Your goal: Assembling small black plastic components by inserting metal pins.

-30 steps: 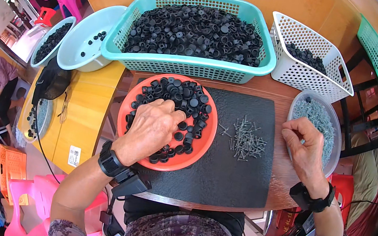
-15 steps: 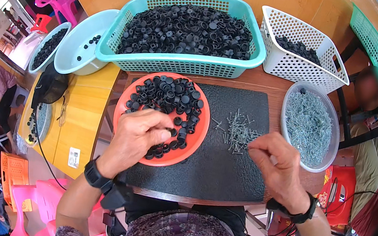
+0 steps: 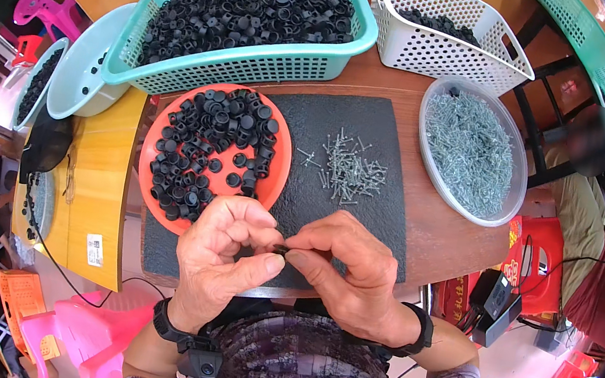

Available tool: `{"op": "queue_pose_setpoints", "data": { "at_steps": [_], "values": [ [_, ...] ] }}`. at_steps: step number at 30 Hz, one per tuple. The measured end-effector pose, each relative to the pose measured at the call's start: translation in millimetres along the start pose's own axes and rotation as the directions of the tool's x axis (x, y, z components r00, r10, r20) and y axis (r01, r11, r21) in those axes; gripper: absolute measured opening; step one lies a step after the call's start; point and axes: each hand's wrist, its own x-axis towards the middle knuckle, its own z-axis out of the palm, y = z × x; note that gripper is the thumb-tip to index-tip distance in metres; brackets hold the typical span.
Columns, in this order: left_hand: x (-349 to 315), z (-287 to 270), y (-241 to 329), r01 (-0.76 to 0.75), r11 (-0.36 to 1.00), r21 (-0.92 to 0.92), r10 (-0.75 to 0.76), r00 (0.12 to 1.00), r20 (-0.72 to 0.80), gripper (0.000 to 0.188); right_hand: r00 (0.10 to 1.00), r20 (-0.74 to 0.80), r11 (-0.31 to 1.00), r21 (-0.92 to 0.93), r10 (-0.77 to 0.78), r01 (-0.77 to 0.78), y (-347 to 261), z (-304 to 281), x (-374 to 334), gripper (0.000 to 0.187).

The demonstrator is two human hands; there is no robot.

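Note:
My left hand (image 3: 220, 261) pinches a small black plastic cap (image 3: 280, 249) between thumb and fingertips, over the near edge of the black mat (image 3: 321, 114). From the right, my right hand (image 3: 353, 267) meets it, thumb and forefinger closed right against the cap. Whatever those right fingertips grip is hidden. Just beyond my left hand stands an orange-red plate (image 3: 285, 151), heaped with black caps (image 3: 189, 133). A loose pile of silver screws (image 3: 352, 169) lies on the mat beyond my right hand.
A round clear tub (image 3: 426, 154) full of screws stands at right. At the back are a teal basket (image 3: 251, 60) piled with black parts and a white basket (image 3: 447, 58) holding fewer. A pale blue basin (image 3: 96, 105) sits left, near a dark cable (image 3: 66, 251).
My right hand has left the screw pile and come left to my left hand. My left hand has moved off the plate toward me with a cap. The view has shifted too.

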Motion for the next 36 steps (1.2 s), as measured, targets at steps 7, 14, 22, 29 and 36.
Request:
{"op": "queue_pose_setpoints", "data": {
  "at_steps": [7, 14, 22, 29, 36],
  "values": [
    [-6, 12, -16, 0.078, 0.987, -0.143, -0.095, 0.988, -0.119, 0.028, 0.966, -0.041, 0.931, -0.279, -0.257, 0.236, 7, 1, -11, 0.024],
    [-10, 17, -29, 0.051, 0.98, -0.191, -0.074, 0.99, -0.117, 0.023, 0.942, -0.043, 0.866, -0.409, -0.331, 0.286, 10, -1, -18, 0.029],
    [-7, 15, -32, 0.122, 0.915, -0.385, -0.155, 0.986, -0.058, 0.026, 0.987, -0.075, 0.897, -0.431, -0.141, 0.096, 16, -32, -12, 0.021],
    [-11, 12, -42, 0.146, 0.951, -0.273, -0.166, 0.985, -0.054, 0.028, 0.995, 0.027, 0.802, -0.589, -0.097, 0.094, 35, -43, -2, 0.018],
    [-8, 9, -44, 0.163, 0.938, -0.306, -0.178, 0.984, -0.023, 0.028, 0.984, 0.178, 0.689, -0.714, 0.009, 0.123, 43, -46, 6, 0.01]
  ]
}}
